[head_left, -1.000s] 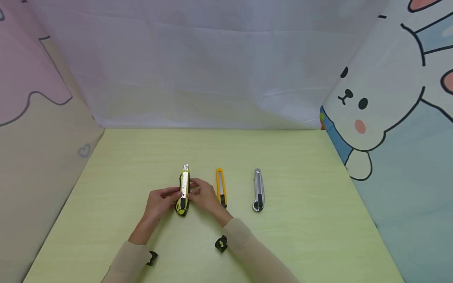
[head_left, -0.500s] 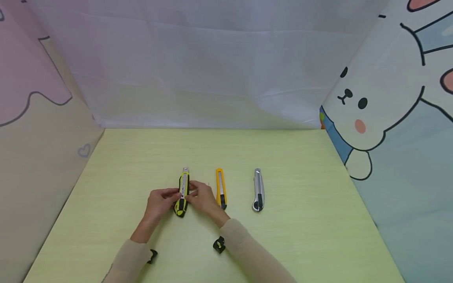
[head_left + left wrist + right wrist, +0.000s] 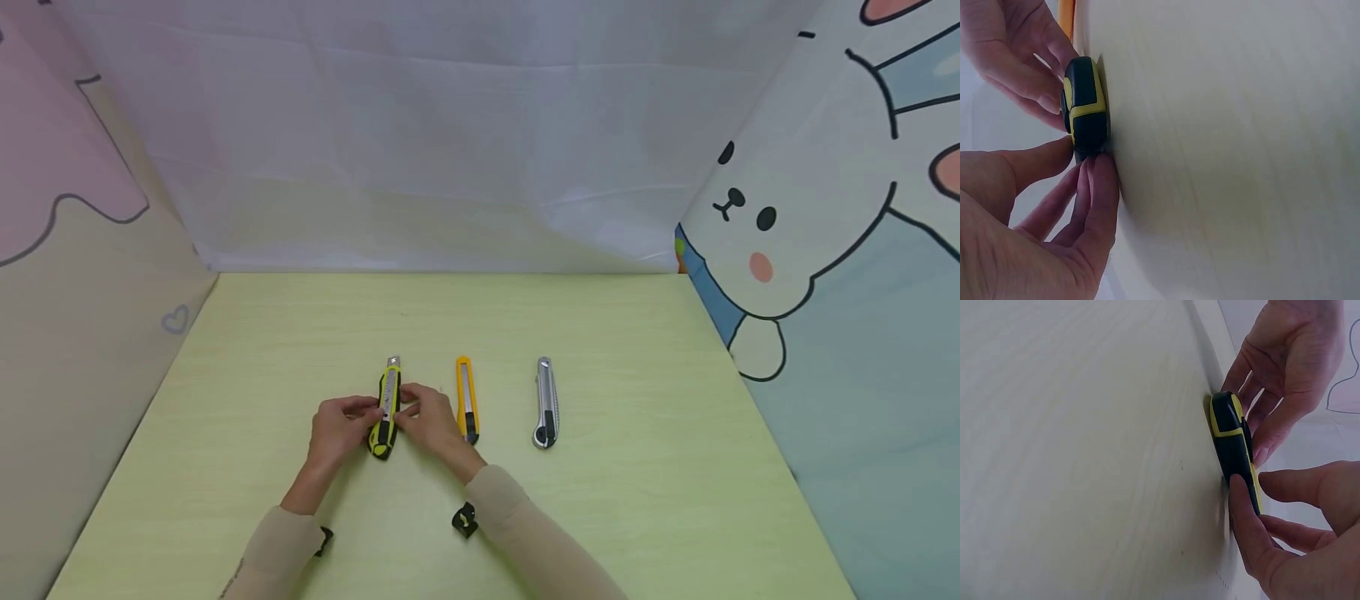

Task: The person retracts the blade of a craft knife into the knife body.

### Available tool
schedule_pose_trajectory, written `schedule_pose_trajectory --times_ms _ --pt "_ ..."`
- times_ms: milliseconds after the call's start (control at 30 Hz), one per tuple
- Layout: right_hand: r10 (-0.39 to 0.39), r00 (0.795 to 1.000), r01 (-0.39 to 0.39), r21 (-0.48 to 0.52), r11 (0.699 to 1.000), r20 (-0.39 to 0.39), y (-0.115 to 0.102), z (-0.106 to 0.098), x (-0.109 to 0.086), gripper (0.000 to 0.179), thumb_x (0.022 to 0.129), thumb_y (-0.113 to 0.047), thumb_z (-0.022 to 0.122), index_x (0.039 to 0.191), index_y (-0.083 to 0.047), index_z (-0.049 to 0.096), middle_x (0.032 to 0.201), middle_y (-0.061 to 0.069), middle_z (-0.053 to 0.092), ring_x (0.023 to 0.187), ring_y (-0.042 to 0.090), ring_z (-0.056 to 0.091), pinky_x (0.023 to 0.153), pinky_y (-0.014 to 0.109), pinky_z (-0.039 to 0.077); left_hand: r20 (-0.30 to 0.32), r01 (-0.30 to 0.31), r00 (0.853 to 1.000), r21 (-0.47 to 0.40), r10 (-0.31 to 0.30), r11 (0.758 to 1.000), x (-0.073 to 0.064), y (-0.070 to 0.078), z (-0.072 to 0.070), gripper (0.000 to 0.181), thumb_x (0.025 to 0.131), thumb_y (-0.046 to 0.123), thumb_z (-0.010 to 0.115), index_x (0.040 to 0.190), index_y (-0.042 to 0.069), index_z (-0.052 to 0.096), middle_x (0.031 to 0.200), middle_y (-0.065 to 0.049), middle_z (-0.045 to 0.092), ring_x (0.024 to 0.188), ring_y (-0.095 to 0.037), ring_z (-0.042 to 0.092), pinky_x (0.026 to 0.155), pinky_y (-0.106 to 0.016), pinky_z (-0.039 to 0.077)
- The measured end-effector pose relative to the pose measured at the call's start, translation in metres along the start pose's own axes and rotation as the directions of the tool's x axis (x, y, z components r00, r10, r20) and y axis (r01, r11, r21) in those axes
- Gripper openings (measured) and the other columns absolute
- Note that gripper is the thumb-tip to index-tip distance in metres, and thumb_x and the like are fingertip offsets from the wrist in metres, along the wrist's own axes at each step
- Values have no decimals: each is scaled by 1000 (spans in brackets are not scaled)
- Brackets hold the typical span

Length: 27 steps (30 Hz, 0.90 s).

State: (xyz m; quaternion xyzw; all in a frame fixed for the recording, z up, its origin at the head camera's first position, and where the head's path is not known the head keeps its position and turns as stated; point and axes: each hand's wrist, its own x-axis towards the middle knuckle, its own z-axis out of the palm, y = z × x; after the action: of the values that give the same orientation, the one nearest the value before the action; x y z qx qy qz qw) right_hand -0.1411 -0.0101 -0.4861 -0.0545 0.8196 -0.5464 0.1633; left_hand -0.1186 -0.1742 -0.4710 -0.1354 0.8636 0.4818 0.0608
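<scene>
A black and yellow-green utility knife (image 3: 387, 400) lies on the table at left of centre, its metal tip pointing away from me. My left hand (image 3: 339, 427) pinches its left side between thumb and fingers. From the other side, the thumb and fingers of my right hand (image 3: 435, 423) hold the same knife. In the left wrist view the rounded butt of the utility knife (image 3: 1089, 106) shows between both hands. The right wrist view has the knife's side (image 3: 1232, 440) against the tabletop, with fingertips on it.
A yellow utility knife (image 3: 467, 400) lies just right of my right hand, partly behind the wrist. Farther right is a silver utility knife (image 3: 547, 404). The pale table (image 3: 637, 500) meets a white cloth (image 3: 450, 167) at the back and printed cloths at both sides.
The black and yellow-green knife has come down slightly and a little toward me, with both hands still on it. Over the last half second it has hardly moved.
</scene>
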Motion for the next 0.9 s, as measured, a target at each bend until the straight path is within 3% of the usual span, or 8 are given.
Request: schedule_pose_trajectory --times_ms 233,367,700,900 --pt "-35 999 35 2 999 -14 -2 -5 -2 36 98 -1 72 134 2 67 122 15 73 99 20 75 81 26 61 -34 -49 998 60 51 997 -2 4 2 26 98 9 75 118 -9 76 99 -22 78 83 -25 74 61 -19 50" --pt "-50 999 50 0 999 -22 -4 -8 -3 33 99 -3 72 132 2 69 120 15 74 99 22 76 83 29 62 -42 -47 998 64 50 997 -2 6 4 26 101 9 71 120 -8 75 104 -23 77 88 -28 73 63 -18 50" --pt "-118 992 121 79 990 -34 -4 -18 -5 18 101 1 69 118 4 72 102 13 75 79 24 77 66 21 58 -58 -67 996 39 69 997 -3 11 5 28 103 18 70 118 -6 75 103 -21 76 90 -29 69 64 -19 50" --pt "-154 986 159 101 982 -58 -8 -31 -10 15 102 -1 68 115 6 72 100 14 74 79 32 76 66 24 60 -77 -101 992 36 104 994 -4 18 5 28 104 22 70 114 -4 76 103 -19 75 91 -29 68 64 -20 51"
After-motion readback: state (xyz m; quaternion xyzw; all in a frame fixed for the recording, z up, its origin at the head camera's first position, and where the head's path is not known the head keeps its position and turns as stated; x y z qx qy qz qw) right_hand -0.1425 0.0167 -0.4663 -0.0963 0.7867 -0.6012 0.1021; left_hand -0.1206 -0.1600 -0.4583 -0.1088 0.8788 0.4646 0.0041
